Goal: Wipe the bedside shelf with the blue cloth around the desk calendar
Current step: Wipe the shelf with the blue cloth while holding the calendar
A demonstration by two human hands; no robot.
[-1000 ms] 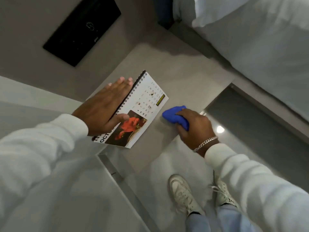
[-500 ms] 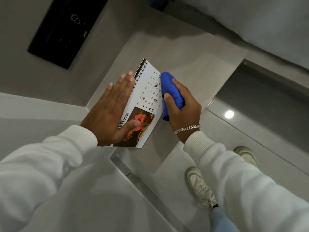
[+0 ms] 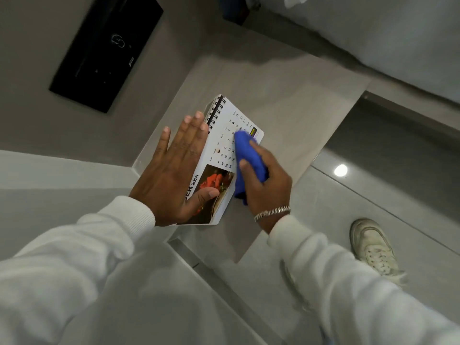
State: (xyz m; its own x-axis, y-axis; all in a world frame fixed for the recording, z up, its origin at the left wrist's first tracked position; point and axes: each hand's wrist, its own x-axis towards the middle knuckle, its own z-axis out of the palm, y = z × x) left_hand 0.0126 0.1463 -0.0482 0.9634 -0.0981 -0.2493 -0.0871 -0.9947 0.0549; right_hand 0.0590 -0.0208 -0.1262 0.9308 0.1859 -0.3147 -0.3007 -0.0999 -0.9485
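A spiral-bound desk calendar (image 3: 225, 143) with a red flower photo stands on the grey bedside shelf (image 3: 286, 95). My left hand (image 3: 174, 168) lies flat against the calendar's left side, fingers spread, thumb over the photo. My right hand (image 3: 266, 180) grips the bunched blue cloth (image 3: 246, 160), which presses on the calendar's front page, over the date grid. The calendar's lower left part is hidden behind my left hand.
A black panel (image 3: 107, 51) is set in the grey wall at the upper left. White bedding (image 3: 385, 38) fills the upper right. Beyond the shelf's front edge lies glossy floor with a light reflection (image 3: 341, 170) and my white sneaker (image 3: 373, 247).
My right hand carried the blue cloth from the shelf beside the calendar onto the calendar's front page. My left hand stayed pressed on the calendar, which now stands more upright.
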